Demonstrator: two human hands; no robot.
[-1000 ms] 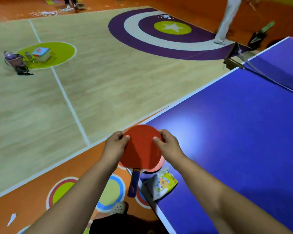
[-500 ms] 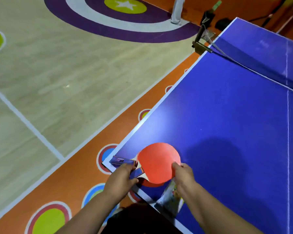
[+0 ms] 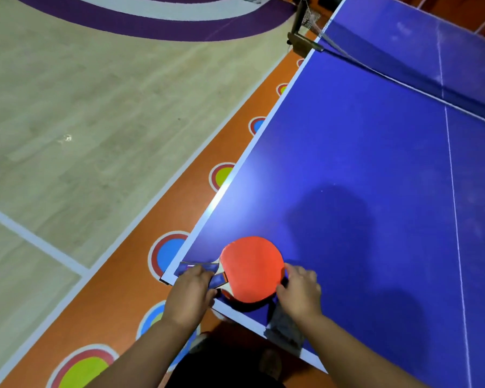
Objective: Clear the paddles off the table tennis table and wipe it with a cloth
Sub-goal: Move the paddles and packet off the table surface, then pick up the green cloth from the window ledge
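Looking down at the near left corner of the blue table (image 3: 361, 163), there's a red paddle (image 3: 251, 268) lying flat right by the corner, with a second paddle (image 3: 228, 294) just peeking out from underneath it. Their blue handles (image 3: 198, 268) point toward the table's left edge, fanned slightly apart. The left hand (image 3: 189, 292) sits over the handles, fingers close together and curled down around them. The right hand (image 3: 298, 291) is at the blade's right side, fingers curled in and pinching the rim of the red paddle. Under the right wrist a greyish floppy thing (image 3: 284, 329) hangs over the near edge, could be the cloth, honestly too blurry to say. The net (image 3: 403, 79) crosses the far end, with its post (image 3: 300, 23) clamped at the left edge.
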